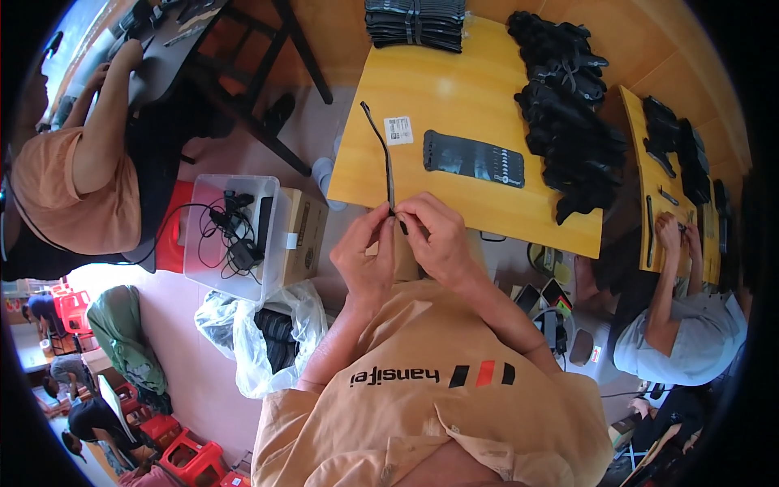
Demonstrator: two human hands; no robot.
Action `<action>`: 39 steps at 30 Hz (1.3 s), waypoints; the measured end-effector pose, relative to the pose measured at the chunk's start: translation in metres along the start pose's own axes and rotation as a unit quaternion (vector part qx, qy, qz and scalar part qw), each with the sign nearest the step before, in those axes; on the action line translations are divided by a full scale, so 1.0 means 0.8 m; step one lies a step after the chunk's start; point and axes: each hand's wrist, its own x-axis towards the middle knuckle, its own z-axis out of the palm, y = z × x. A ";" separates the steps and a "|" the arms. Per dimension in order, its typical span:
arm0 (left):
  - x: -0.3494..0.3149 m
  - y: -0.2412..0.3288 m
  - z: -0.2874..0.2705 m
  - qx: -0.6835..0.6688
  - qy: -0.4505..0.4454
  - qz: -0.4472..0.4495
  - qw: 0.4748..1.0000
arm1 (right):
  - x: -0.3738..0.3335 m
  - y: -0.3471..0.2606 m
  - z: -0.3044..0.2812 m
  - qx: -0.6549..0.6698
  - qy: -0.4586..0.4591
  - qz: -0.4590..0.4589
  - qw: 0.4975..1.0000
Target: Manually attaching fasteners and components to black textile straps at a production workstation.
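My left hand (365, 252) and my right hand (436, 239) meet at the near edge of the yellow table (365, 174). Between their pinched fingertips they hold the near end of a narrow black strap (385, 150). Its long part reaches away over the tabletop to a slightly bent far end. A short dark end piece shows by my right fingers, and the fingers partly cover it. Right of the strap lies a flat dark grey packet (475, 158) with a row of small pale marks. A white printed label (398, 130) lies between strap and packet.
A banded stack of flat black packets (415, 24) stands at the table's far edge; black bundles (572, 122) line its right side. On the floor at left are a clear bin (231, 235) with cables, a carton (304, 235) and a plastic bag (276, 333). People work at both sides.
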 end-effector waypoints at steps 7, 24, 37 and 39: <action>0.004 0.000 0.004 0.035 -0.011 0.022 0.999 | -0.002 0.003 -0.001 -0.018 0.029 -0.016 0.999; -0.002 -0.007 0.019 0.019 -0.010 0.033 0.999 | 0.001 0.020 -0.008 0.033 -0.019 0.040 0.998; 0.001 0.006 0.011 0.036 -0.014 0.027 0.999 | 0.007 0.017 -0.020 0.109 -0.107 0.101 0.983; 0.004 0.004 0.009 0.021 -0.017 0.006 1.000 | 0.008 0.015 -0.020 0.123 -0.113 0.134 0.977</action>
